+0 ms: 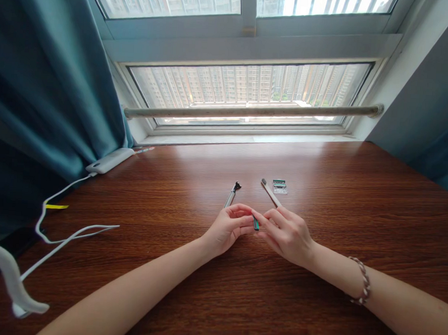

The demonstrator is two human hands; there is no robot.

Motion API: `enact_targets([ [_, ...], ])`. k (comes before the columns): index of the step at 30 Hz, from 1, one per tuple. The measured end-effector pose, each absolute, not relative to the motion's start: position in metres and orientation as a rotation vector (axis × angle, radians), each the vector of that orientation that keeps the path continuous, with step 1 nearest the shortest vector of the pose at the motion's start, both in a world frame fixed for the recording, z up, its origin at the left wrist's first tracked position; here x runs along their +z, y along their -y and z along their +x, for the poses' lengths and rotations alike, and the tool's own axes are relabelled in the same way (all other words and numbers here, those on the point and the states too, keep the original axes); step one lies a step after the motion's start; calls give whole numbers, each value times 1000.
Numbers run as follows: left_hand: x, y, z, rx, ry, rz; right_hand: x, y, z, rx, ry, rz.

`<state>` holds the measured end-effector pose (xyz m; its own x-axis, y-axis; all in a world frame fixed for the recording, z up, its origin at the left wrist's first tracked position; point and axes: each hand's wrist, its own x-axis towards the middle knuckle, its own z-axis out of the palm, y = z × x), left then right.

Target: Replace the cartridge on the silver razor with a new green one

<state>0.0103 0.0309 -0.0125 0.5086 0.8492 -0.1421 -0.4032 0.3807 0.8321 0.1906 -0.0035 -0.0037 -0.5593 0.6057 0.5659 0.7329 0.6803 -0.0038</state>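
Observation:
Between my two hands is a small razor cartridge [256, 223], dark with a green strip. The fingertips of my left hand [232, 227] pinch it from the left. From the right, the closed fingers of my right hand [286, 233] grip it too. A razor handle [230, 195] with a black head end lies on the table just beyond my left hand, its lower end hidden. Past my right hand lies a white toothbrush [271, 193] with a dark-bristled head, its far end covered by my fingers. Beside it is a clear plastic cartridge case [279, 186] with a dark and green cartridge inside.
The brown wooden table [357, 216] reaches to the window sill. At its left edge are a white power strip [112, 160], a looping white cable [64, 238], a yellow strip [56, 207] and a curved white stand [7, 270]. A blue curtain [59, 66] hangs beside them.

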Motion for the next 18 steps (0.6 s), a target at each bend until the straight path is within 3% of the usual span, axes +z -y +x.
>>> enact_targets([
  [18,-10,-31,11,848,-554,861,-9,0,189,106,2065,-1035],
])
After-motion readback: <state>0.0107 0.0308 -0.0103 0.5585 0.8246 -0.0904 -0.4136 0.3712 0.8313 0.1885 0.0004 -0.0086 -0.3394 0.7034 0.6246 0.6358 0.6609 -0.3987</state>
